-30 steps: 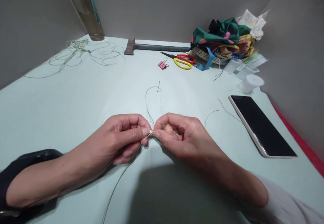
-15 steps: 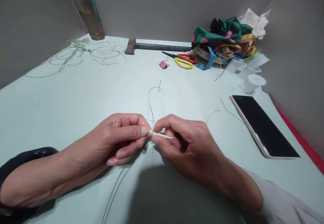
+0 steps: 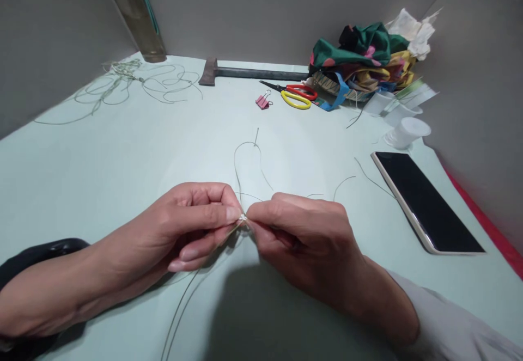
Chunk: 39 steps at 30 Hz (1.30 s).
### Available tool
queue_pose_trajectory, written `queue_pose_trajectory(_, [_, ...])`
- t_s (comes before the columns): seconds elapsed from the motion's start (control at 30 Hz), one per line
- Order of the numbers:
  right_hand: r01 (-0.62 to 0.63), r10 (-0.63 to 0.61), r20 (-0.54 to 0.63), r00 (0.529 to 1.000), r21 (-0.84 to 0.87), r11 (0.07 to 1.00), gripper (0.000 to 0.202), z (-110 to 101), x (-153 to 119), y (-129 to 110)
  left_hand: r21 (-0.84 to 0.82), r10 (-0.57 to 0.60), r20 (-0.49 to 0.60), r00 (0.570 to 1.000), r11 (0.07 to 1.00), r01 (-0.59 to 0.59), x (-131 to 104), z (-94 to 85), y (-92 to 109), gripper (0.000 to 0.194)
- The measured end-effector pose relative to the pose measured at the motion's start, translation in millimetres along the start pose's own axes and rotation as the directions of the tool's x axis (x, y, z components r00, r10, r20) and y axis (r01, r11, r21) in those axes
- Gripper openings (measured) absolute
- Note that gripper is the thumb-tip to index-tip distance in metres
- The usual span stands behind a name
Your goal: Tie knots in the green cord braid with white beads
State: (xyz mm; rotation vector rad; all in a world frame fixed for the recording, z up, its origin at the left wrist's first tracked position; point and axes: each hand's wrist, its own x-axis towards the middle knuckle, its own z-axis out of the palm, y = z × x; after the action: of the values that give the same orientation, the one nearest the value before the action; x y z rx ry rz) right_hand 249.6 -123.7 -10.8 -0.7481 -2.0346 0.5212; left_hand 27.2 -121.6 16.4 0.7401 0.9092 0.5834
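Between my two hands is a small pale knot in thin cord. My left hand pinches its left side between thumb and forefinger, the other fingers curled below. From the right, my right hand presses thumb and forefinger together at the knot, with its fingers hiding most of what they grip. A loop of thin greenish cord rises from the knot and passes by an upright pin in the table covering. Two cord ends trail down toward me beneath my left hand.
Tangled cord and a bottle are back left. An axe, scissors and a pink binder clip lie along the back. Bunched fabric, a white spool and a phone sit on the right.
My right fingers have closed tighter at the knot, covering the pale strands that stretched to the right. The cord loop has shifted slightly left; my left hand has barely moved.
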Motion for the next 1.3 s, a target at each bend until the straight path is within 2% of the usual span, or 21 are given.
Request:
queue_pose_trajectory(0.2, [0.003,-0.003,-0.011,1.0,-0.02,1.0,0.028,-2,2,-2,0.096,0.113,-0.028,0.993,0.989,-0.11,3,0.6,1,0.019])
queue_pose_trajectory(0.4, [0.002,-0.003,-0.03,1.0,-0.03,1.0,0.029,-1,0,-3,0.132,0.091,-0.046,0.995,0.988,-0.084,3,0.9,3,0.02])
queue_pose_trajectory(0.6, [0.028,-0.029,-0.028,0.999,-0.039,0.999,0.025,2,-2,2,0.245,0.161,0.043,0.986,0.955,-0.167,4,-1.5,-2,0.03])
queue_pose_trajectory(0.7, [0.011,-0.011,0.009,1.0,-0.093,0.996,0.027,0,-2,2,0.288,0.147,-0.003,0.989,0.947,-0.14,5,-1.3,-4,0.027])
queue_pose_trajectory(0.93, [-0.082,0.084,0.008,0.996,-0.134,0.988,0.016,1,1,-3,0.229,0.14,-0.087,0.986,0.966,-0.117,4,3.6,0,0.027])
queue_pose_trajectory(1.03, [-0.158,0.161,0.083,0.984,-0.04,0.987,0.01,-2,3,-4,0.262,0.128,-0.091,0.988,0.96,-0.1,3,5.2,1,0.026])
queue_pose_trajectory(1.17, [-0.295,0.263,0.205,0.943,0.142,0.945,0.007,-10,8,-6,0.346,0.137,-0.088,0.987,0.933,-0.099,7,7.4,3,0.029])
queue_pose_trajectory(1.3, [-0.407,0.351,0.245,0.904,0.237,0.882,0.011,-14,12,-9,0.37,0.163,-0.074,0.984,0.921,-0.125,13,9.8,4,0.033])
